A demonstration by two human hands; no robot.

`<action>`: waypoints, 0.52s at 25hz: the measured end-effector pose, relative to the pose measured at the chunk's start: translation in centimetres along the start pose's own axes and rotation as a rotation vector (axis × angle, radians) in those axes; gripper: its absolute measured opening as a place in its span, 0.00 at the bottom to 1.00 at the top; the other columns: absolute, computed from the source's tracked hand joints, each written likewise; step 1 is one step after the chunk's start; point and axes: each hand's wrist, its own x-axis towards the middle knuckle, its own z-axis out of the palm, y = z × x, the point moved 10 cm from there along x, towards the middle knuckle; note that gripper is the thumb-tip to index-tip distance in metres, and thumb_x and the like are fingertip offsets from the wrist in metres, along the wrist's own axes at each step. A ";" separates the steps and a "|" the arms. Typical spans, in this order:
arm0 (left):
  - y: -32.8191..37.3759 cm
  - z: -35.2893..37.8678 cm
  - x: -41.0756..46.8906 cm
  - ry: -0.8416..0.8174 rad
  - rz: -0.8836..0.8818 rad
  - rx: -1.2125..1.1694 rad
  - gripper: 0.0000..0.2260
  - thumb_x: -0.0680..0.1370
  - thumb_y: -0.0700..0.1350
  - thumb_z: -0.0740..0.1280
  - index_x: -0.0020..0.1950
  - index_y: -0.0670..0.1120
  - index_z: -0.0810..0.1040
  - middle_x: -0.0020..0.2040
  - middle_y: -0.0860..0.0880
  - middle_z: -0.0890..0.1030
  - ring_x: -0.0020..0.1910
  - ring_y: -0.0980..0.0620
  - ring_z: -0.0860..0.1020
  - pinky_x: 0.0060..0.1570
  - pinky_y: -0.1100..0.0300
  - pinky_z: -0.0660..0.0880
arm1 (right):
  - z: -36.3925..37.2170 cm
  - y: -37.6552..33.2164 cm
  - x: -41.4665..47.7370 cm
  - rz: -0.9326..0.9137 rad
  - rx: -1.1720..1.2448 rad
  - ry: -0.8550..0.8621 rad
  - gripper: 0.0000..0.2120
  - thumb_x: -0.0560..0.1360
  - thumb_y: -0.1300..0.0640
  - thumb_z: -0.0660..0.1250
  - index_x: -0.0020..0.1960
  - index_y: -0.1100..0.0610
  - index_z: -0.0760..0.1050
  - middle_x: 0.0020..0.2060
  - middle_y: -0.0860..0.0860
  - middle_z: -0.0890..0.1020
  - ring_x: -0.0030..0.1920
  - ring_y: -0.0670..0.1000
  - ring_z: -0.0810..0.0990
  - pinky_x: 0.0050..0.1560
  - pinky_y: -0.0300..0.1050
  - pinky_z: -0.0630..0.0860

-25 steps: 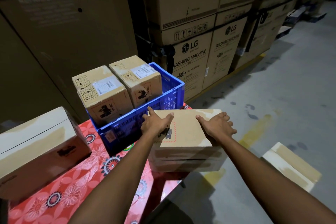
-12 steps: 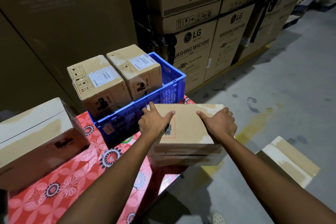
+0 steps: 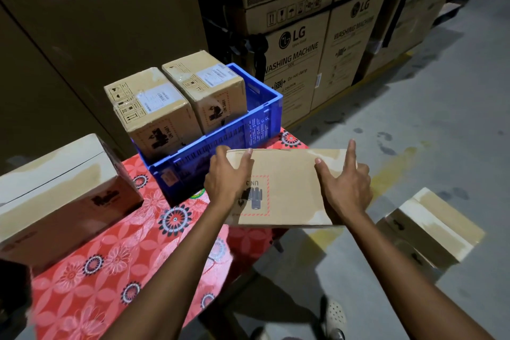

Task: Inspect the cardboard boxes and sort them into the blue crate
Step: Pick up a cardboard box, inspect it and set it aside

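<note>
Head view, sole view on file. Held box (image 3: 287, 188): plain brown cardboard, carried off the bench corner, just before the near wall of the crate (image 3: 265, 107); whether it touches that wall cannot be told. Its broad face is tipped toward the camera, apparently so its markings can be checked before sorting. Left hand (image 3: 227, 176): clasps the far-left edge, fingers curled over it. Right hand (image 3: 342, 182): palm on the right of the face, outer fingers wrapped round the right edge, index finger straight. The two hands bear the box by opposite sides, a hold suited to turning it. Marking on held box: red dashed square, dark pictogram, "UN 3" upside down, further digits hidden by the left hand. Crate: blue, slatted, at the far end of the bench (image 3: 96, 270); it holds two boxes side by side, rising above the rim and packed leftward, so a bay at the right is free, probably room for the held box. Near crated box (image 3: 154, 116) and far crated box (image 3: 209, 88): each has a white barcode label, too small to read, handling symbols, and a side mark beginning "UN", digits unsure. Bench: red floral cloth. Bench box (image 3: 60, 190): large, at left, print blurred, likely awaiting inspection. Floor box (image 3: 433, 229): at right, on concrete. Cartons (image 3: 295, 69) behind: "LG", "WASHING MACHINE", "Do not clamp", "CAUTION".
</note>
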 end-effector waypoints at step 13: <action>-8.6 3.4 -4.2 -0.014 -0.108 -0.315 0.20 0.77 0.55 0.73 0.61 0.45 0.72 0.59 0.45 0.77 0.60 0.43 0.76 0.49 0.57 0.66 | 4.4 6.2 -4.6 0.108 0.247 -0.141 0.21 0.79 0.39 0.65 0.57 0.57 0.75 0.62 0.60 0.72 0.58 0.63 0.78 0.52 0.47 0.69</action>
